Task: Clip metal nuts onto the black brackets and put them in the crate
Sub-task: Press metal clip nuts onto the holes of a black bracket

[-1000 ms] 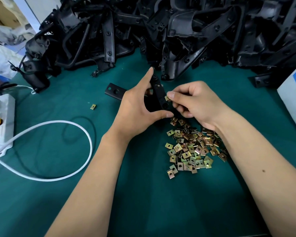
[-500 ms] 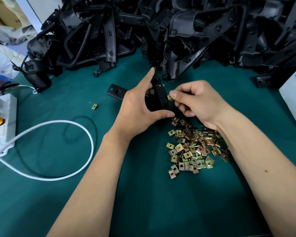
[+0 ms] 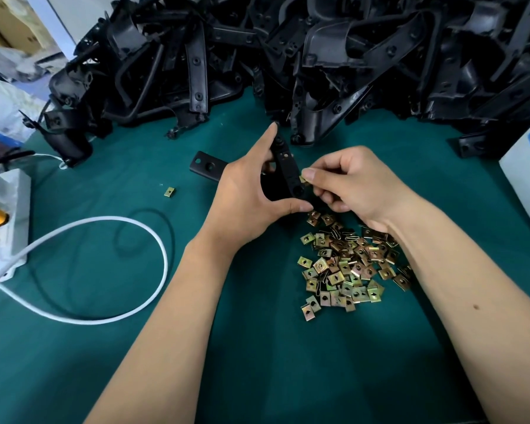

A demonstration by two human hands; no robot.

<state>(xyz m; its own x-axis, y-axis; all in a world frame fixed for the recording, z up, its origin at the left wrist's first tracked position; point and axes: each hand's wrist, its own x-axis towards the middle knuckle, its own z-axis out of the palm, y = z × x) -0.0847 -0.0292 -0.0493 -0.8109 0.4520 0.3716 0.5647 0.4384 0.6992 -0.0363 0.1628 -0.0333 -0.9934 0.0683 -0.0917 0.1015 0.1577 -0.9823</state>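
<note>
The long black plastic bracket (image 3: 285,169) stands gripped in the left hand (image 3: 248,197) while the right hand (image 3: 349,182) pinches a small brass-coloured metal clip nut (image 3: 303,179) against its edge, apparently mid-clipping; next it needs pushing fully home.

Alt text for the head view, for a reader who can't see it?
The left hand grips a black bracket while the right hand pinches a metal nut against its edge. Loose nuts lie heaped on the green mat, with piled brackets behind.

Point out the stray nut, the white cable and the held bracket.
stray nut (image 3: 169,192), head view, its flat top face.
white cable (image 3: 164,264), head view, right bend of the loop.
held bracket (image 3: 289,171), head view, mid-strip.
</note>
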